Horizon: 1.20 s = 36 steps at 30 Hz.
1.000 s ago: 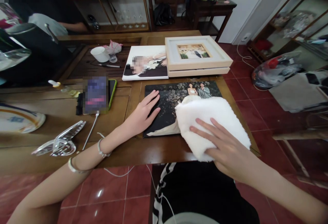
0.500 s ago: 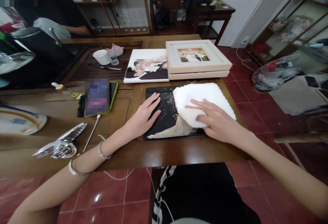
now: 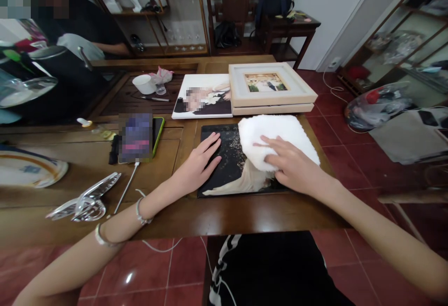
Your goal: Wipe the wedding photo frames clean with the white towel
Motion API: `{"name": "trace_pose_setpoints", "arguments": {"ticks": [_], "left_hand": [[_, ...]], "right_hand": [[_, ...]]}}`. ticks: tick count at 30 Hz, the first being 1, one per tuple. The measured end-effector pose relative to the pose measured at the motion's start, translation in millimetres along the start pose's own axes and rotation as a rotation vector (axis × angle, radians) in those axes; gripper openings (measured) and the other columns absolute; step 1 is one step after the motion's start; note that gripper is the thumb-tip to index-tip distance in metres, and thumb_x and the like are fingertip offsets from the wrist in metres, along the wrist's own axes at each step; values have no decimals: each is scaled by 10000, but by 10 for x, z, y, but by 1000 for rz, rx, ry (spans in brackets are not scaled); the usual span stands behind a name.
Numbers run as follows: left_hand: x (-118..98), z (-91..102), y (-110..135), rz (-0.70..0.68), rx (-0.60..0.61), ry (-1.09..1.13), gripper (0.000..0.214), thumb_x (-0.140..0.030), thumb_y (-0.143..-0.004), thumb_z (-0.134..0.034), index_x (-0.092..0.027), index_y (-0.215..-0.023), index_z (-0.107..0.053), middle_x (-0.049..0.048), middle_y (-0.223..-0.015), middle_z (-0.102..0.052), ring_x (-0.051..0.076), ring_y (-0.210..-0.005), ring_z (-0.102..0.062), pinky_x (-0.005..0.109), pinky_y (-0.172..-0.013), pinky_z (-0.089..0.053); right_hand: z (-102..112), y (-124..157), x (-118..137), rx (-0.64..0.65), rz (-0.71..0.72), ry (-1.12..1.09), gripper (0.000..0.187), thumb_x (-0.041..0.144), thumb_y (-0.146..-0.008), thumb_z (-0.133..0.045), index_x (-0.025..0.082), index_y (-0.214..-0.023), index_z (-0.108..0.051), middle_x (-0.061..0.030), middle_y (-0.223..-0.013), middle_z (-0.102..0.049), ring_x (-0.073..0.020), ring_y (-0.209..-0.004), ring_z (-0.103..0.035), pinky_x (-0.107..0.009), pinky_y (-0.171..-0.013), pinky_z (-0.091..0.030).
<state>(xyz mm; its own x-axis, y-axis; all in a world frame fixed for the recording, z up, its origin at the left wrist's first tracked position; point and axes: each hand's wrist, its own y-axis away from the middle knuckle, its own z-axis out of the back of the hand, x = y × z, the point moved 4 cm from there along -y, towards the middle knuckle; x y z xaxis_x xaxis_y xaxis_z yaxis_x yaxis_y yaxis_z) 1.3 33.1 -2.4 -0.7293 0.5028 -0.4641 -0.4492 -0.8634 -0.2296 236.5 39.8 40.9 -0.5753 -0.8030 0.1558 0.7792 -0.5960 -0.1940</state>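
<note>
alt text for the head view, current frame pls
A person's right hand lies spread on a fluffy white cloth covering part of a dark photo print on a wooden table. The left hand rests at the print's left side; beyond are a photo panel and a framed picture.

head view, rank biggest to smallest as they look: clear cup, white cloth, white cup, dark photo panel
1. Dark photo panel and white cloth: unranked, the cloth hides part of the panel
2. White cup
3. Clear cup
</note>
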Motion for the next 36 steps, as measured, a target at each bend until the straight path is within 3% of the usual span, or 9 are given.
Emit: {"name": "trace_pose_setpoints", "arguments": {"ticks": [7,13,22,28,31,36], "left_hand": [[-7,12,-6,-10,4,-8,498,-320,-1014,-353,-66,-1439,-410,184,-1549,-343,258,-1464,-265,471,-1193,-261],[0,5,-2,1,12,-10,494,-328,-1013,-353,-70,-1428,-424,180,-1557,-330,256,-1468,-257,479,-1188,-271],[-8,3,-2,11,17,-4,494,-325,-1012,-340,-85,-1439,-410,175,-1554,-335,263,-1470,-249,489,-1185,-272],[4,-7,0,11,15,16,493,-344,-1010,-337,-135,-1451,-403,152,-1565,-324,281,-1469,-249,525,-1175,-277],[6,-10,1,15,13,20,495,-353,-1010,-338,-138,-1450,-406,150,-1566,-323,284,-1468,-251,527,-1176,-273],[-1,-8,2,21,14,22,494,-356,-1011,-334,-149,-1455,-402,141,-1567,-323,285,-1469,-247,517,-1181,-268]], "right_hand": [[99,610,529,77,17,-55,321,-57,-625,-453,171,-724,-656,-116,-1419,-542,-353,-1397,-366,-636,-1098,-360],[183,819,637,66,36,-131,359,-55,-606,-428,203,-713,-653,-39,-1404,-566,-287,-1398,-383,-576,-1124,-361],[127,439,147,21,15,-104,304,-26,-607,-451,176,-732,-642,-157,-1389,-561,-300,-1360,-440,-539,-1110,-384],[105,2,-227,79,-57,-53,304,-24,-620,-472,193,-755,-636,-135,-1393,-563,-312,-1314,-496,-525,-1068,-426],[68,-169,-396,37,-95,-4,306,-19,-635,-474,187,-784,-645,-132,-1365,-590,-320,-1298,-512,-512,-1032,-457],[-15,-212,-469,-46,-133,20,325,-23,-640,-479,151,-844,-664,-185,-1357,-584,-337,-1309,-497,-529,-1077,-411]]}}
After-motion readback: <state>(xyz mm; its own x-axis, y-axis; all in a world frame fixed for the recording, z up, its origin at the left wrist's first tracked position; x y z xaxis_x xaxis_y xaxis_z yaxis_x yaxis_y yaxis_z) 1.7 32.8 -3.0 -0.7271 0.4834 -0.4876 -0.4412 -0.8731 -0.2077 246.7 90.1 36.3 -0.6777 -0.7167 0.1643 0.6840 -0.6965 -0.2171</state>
